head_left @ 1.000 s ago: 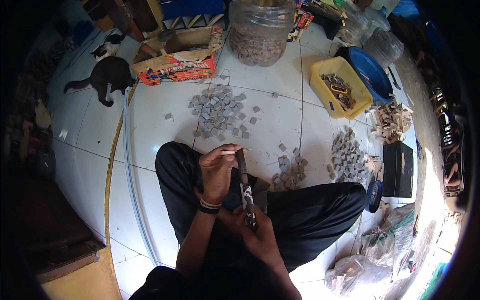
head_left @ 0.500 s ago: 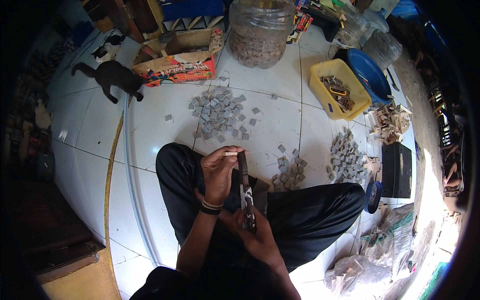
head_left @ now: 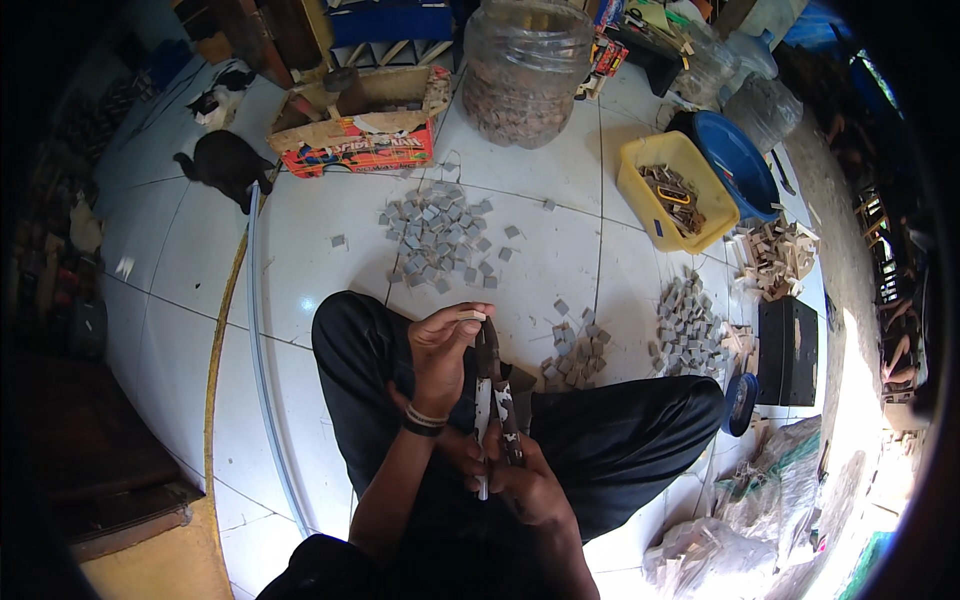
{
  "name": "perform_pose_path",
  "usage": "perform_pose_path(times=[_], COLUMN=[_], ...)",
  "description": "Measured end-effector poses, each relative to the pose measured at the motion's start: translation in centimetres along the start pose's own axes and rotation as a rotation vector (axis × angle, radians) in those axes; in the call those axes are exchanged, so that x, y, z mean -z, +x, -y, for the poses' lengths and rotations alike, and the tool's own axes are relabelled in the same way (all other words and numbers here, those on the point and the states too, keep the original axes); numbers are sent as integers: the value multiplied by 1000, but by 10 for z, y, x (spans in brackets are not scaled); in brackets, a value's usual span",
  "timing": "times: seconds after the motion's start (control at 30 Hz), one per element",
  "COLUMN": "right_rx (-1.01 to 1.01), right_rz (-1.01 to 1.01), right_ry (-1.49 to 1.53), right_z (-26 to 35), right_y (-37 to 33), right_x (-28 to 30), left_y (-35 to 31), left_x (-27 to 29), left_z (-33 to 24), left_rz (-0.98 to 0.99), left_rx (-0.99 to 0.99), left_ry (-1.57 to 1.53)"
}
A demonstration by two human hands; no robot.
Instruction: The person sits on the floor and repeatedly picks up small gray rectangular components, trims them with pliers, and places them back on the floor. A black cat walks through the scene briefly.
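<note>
L hand (head_left: 440,345): pinched on small pale piece (head_left: 470,316)
R hand (head_left: 520,480): clamped on pliers (head_left: 492,400)
Tip: keep piece square in the pliers' mouth, squeeze slow

A single view, from a wide fisheye camera worn on the person's head, looks steeply down and slightly forward. Closest, at the lower centre, are the left hand (head_left: 440,345) and right hand (head_left: 525,485) above the crossed legs. Beyond them the white tiled floor (head_left: 300,250) spreads toward the top, its straight joints bending near the dark rim.
</note>
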State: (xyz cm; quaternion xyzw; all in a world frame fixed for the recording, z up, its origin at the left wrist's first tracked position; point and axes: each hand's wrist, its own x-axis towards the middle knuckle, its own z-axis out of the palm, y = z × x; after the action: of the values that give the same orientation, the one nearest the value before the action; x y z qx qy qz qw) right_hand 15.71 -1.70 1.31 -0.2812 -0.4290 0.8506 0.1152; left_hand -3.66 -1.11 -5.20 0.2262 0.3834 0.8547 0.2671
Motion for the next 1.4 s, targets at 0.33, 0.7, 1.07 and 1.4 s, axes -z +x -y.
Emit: perform_pose_path(times=[0.33,0.7,1.07,1.4], right_rx=[292,340,343,330], right_rz=[-351,-255,-219,-229], right_ry=[-1033,-765,-734,-734], right_z=[1,1,4,5], right_y=[12,-10,-13,-14], right_x=[10,31,29,31], left_y=[-1,8,0,-3], left_x=[-24,-21,-47,-51], left_z=[-9,-47,-62,-57], left_rz=[-78,-107,-100,-77], left_rx=[3,452,525,409], left_ry=[443,191,74,108])
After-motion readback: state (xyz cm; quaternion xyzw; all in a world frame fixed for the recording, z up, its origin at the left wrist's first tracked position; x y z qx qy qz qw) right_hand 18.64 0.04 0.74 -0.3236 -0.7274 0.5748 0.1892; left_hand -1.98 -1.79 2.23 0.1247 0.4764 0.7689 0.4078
